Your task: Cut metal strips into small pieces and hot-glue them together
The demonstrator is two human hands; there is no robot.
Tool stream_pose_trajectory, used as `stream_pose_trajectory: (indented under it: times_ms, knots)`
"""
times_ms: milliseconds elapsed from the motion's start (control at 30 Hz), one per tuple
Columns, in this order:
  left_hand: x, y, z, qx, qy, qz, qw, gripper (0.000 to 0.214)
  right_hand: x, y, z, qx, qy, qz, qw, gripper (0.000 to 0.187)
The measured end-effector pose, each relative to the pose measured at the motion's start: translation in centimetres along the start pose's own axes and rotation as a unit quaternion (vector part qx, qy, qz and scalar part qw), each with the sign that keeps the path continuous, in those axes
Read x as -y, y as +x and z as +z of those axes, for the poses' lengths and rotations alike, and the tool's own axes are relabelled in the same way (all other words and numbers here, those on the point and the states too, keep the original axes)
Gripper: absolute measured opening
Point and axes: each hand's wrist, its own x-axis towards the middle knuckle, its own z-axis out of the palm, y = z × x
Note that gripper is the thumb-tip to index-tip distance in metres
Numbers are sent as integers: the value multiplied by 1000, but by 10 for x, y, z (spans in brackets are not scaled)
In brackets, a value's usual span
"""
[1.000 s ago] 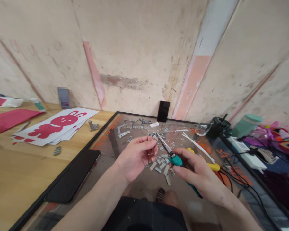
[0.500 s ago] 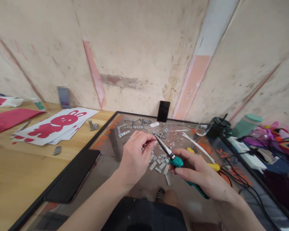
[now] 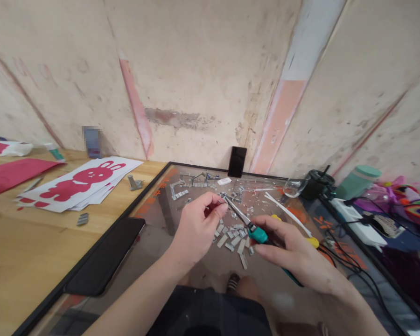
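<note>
My right hand (image 3: 292, 247) is closed around the teal handles of a pair of needle-nose pliers (image 3: 259, 234). Their long metal jaws point up and left, with the tips right at the fingertips of my left hand (image 3: 198, 224). Thumb and forefinger of that left hand are pinched together; whatever sits between them is too small and covered to make out. Below the jaws, several short grey flat pieces (image 3: 235, 241) lie scattered on the glass tabletop (image 3: 196, 261). Farther back are grey pieces joined into an angular chain (image 3: 196, 178).
A large black phone (image 3: 107, 256) lies at left, near papers with a red rabbit (image 3: 91, 176). Another phone (image 3: 237, 162) leans on the wall. To the right are a clear cup (image 3: 296, 187), a green bottle (image 3: 359, 182), a power strip (image 3: 362, 224) and black cables (image 3: 366, 280).
The pliers have turned slightly in my right hand, and their handles sit a little farther right. My left finger and thumb have shifted slightly, still meeting near the tips.
</note>
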Motion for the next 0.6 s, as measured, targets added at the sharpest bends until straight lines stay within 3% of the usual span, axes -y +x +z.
stream_pose_trajectory:
  times_ms: [67, 167, 333, 600]
  knots:
    - [1, 0, 0, 11, -15, -5, 1000, 11, 1, 0, 0, -1, -21, -6, 1000, 29]
    - [1, 0, 1, 49, -128, -62, 989, 15, 2, -1, 0, -9, -61, -19, 998, 28]
    - [-4, 1, 2, 129, -364, -208, 899, 23, 1, -2, -1, -25, -163, -45, 985, 33]
    - [1, 1, -3, 223, -487, -292, 792, 18, -11, 2, -7, -66, -318, -153, 933, 36]
